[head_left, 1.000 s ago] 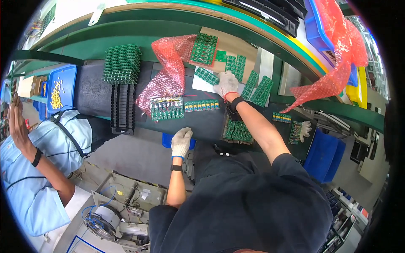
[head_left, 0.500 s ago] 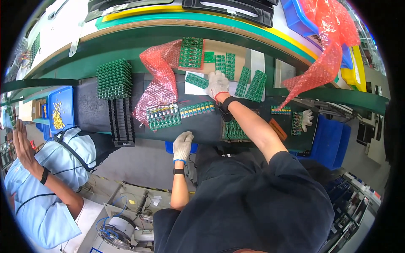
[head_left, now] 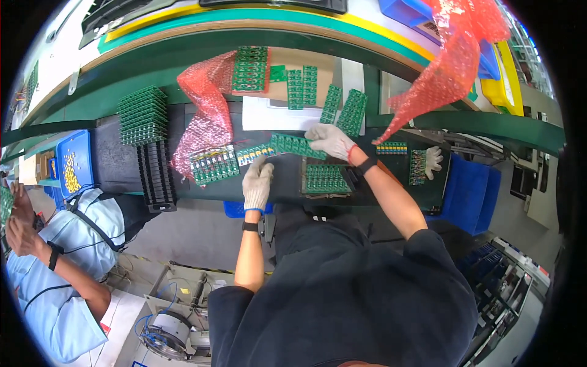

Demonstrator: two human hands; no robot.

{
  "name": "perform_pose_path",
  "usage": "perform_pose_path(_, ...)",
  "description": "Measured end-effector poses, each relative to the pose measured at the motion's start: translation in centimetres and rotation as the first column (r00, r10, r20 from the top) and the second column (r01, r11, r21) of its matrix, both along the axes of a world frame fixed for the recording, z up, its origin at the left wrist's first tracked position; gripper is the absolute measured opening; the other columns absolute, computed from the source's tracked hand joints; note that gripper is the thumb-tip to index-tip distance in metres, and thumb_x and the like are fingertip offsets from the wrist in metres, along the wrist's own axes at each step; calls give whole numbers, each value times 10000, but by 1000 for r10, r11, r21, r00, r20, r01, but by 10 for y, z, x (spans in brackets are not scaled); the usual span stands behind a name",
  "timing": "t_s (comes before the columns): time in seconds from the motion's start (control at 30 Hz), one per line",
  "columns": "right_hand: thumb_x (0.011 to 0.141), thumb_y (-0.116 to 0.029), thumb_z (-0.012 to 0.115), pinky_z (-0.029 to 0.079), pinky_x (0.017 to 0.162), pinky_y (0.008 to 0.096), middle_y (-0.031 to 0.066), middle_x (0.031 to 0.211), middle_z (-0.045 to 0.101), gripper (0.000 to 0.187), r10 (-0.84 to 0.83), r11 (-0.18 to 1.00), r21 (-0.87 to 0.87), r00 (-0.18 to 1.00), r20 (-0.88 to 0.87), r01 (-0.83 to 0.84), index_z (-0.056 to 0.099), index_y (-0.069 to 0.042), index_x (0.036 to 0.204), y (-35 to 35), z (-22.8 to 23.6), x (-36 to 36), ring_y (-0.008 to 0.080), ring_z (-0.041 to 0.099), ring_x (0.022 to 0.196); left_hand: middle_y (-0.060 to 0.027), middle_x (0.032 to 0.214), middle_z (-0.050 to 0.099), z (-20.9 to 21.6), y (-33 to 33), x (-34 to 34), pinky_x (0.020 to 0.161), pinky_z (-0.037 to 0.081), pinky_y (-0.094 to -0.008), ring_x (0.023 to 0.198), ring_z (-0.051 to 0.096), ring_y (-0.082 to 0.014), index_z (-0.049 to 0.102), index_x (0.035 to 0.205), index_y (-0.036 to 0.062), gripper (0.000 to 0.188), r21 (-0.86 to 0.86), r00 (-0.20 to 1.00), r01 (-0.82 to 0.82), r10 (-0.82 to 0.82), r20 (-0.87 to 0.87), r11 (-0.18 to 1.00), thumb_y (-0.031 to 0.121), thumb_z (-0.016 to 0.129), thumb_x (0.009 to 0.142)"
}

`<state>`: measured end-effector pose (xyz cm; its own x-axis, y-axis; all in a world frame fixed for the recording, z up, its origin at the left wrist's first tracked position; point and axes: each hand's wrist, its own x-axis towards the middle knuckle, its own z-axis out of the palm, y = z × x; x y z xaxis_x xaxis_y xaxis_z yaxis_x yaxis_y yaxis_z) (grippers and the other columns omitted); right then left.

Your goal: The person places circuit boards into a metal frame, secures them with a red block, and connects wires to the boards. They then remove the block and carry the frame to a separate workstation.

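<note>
My right hand point(head_left: 332, 142), in a whitish knit glove, grips the right end of a green circuit board panel point(head_left: 290, 144) over the dark bench mat. My left hand point(head_left: 257, 183), gloved too, has its fingers stretched toward the lower edge of a board strip with yellow parts point(head_left: 254, 154); whether it touches is unclear. Left of that strip lies a board panel packed with components point(head_left: 214, 165). Below my right hand a green panel point(head_left: 327, 178) sits in a frame-like fixture.
Green panels point(head_left: 352, 112) lie at the back beside white paper point(head_left: 260, 116). Pink bubble wrap point(head_left: 208, 116) and a board stack point(head_left: 143, 116) on a black rack point(head_left: 158, 177) stand left. A loose glove point(head_left: 433, 162) and blue bin point(head_left: 471, 199) are right. A co-worker point(head_left: 73, 244) sits left.
My right hand has brought the green panel from the white paper toward me, above the fixture. My left hand has risen to the yellow-part strip. The co-worker's hands now hold a green board.
</note>
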<state>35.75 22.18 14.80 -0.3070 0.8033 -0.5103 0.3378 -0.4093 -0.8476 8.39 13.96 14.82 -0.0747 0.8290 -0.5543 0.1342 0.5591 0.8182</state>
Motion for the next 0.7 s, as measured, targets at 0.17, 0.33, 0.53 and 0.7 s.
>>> perform_pose_path(0.17,861,33,670,535,841,306,45,997,660,287,-50,982,-190,988,-148,22,654,65,1146,-51,7,55,134,621,918,-46,925,721,4,-5,38,621,534,-265,707,652,-106,704,1198,-13,304,-157,975,149,-119,189,976,200,634,992)
perform_pose_path(0.33,871,-7,677,539,860,315,62,998,689,309,-63,976,-214,989,-133,33,653,51,1174,-89,-29,81,151,653,940,-35,839,719,-29,-31,72,585,516,-264,682,653,-102,724,1111,-2,253,-224,981,179,-157,112,958,200,643,984)
perform_pose_path(0.53,825,-183,775,536,928,408,134,1129,697,429,119,931,292,939,324,-219,667,-49,1218,-97,-17,81,288,678,1057,-37,754,729,-34,-43,108,563,520,-266,586,644,-107,762,976,39,178,76,939,116,-84,-334,990,174,649,952)
perform_pose_path(0.7,711,-264,867,511,974,465,108,1187,657,600,164,784,374,747,644,-495,662,-127,1258,-95,-3,75,343,635,1115,-85,783,752,-28,-37,119,627,558,-331,616,695,-186,767,969,55,192,-184,998,-61,61,-7,981,208,656,936)
